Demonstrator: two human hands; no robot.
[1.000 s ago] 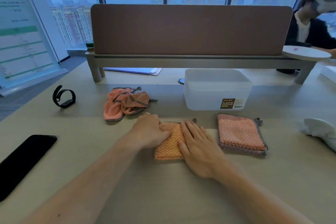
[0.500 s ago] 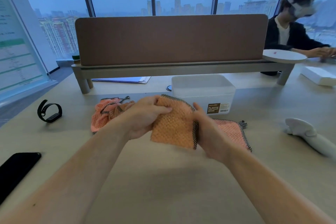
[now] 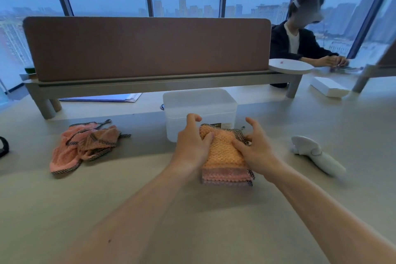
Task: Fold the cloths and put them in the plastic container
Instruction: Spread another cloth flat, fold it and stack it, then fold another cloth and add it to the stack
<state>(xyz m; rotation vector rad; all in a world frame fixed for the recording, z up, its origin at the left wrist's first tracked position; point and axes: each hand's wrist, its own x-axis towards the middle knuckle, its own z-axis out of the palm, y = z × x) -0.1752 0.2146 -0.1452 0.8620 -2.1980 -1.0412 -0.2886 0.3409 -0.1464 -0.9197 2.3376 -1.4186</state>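
Observation:
A folded orange cloth point(image 3: 224, 152) lies on top of a stack of folded pink cloths point(image 3: 227, 175), just in front of the translucent plastic container point(image 3: 199, 103). My left hand point(image 3: 192, 143) rests on the orange cloth's left edge, thumb on top, fingers spread. My right hand point(image 3: 255, 148) touches its right side with fingers apart and lifted. A heap of unfolded pink and orange cloths point(image 3: 83, 143) with checkered trim lies to the left on the table.
A white handheld controller point(image 3: 315, 156) lies to the right. A brown desk divider point(image 3: 147, 49) on a raised shelf stands behind the container. A black wristband point(image 3: 3, 148) is at the left edge. Another person point(image 3: 300, 40) sits at the back right.
The folded orange cloth was lifted off the table, carried right, and set down on the folded pink stack. Both hands have loosened from gripping it to resting on it.

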